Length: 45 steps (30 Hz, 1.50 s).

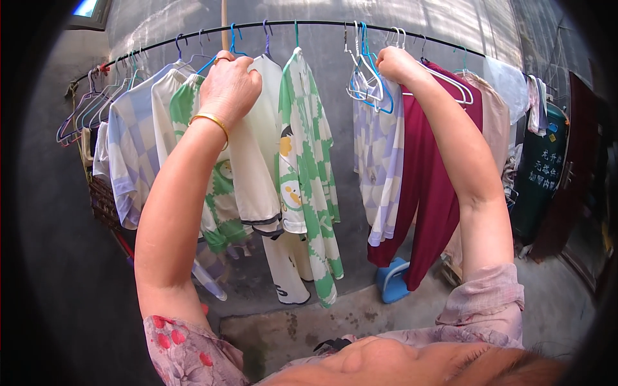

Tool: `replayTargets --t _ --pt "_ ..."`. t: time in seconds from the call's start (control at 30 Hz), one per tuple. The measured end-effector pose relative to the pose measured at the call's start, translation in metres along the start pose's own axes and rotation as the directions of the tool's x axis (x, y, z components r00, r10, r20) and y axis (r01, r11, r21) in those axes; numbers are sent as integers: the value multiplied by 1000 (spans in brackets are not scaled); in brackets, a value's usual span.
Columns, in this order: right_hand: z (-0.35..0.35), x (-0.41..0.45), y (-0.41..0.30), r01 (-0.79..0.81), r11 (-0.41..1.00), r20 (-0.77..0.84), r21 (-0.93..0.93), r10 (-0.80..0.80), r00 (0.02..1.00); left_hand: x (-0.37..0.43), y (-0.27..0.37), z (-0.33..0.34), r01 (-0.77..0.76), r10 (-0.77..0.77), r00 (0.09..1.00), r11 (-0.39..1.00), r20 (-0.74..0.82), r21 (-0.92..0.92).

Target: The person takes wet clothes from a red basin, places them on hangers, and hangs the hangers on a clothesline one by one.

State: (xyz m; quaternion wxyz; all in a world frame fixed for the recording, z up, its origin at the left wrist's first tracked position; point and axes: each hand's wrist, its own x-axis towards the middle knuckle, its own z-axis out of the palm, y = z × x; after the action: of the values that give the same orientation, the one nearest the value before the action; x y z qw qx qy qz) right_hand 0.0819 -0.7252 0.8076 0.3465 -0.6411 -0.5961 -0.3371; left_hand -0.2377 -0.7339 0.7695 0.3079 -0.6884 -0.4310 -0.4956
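My left hand (231,87) is raised to a blue hanger (207,63) just below the rod, its fingers curled; cream trousers with dark hems (256,183) hang beneath it. To its right hangs a green and white patterned garment (304,144). My right hand (395,65) is up at white and blue hangers (369,82), fingers bent; whether they close on a hanger is hidden. Below those hangers is a lilac checked garment (379,159), beside maroon trousers (425,193). What the left fingers grip is also partly hidden.
A black rod (309,22) runs across the top, carrying more clothes and bare hangers (91,106) at the left. A blue plastic stool or container (393,281) stands on the concrete floor. At the right are a dark green tank (540,164) and a dark red door (565,173).
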Motion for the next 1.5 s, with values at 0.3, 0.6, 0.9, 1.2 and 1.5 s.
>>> replayTargets --t 0.3,0.6,0.9,1.2,1.5 --pt "1 -21 -5 -58 982 340 -181 118 933 -34 11 -23 -160 190 952 977 -239 138" --pt "62 -26 38 39 999 63 32 -41 997 -80 11 -53 -244 259 947 965 -189 101" --pt "55 -2 68 172 960 -304 221 -99 947 -119 31 -73 -236 233 969 971 -79 -36" --pt "18 -48 99 7 932 -317 363 116 941 -169 65 -78 -196 204 975 976 88 -97" --pt "-3 -228 130 -11 801 -292 599 232 928 -244 92 -71 37 58 940 962 336 -270"
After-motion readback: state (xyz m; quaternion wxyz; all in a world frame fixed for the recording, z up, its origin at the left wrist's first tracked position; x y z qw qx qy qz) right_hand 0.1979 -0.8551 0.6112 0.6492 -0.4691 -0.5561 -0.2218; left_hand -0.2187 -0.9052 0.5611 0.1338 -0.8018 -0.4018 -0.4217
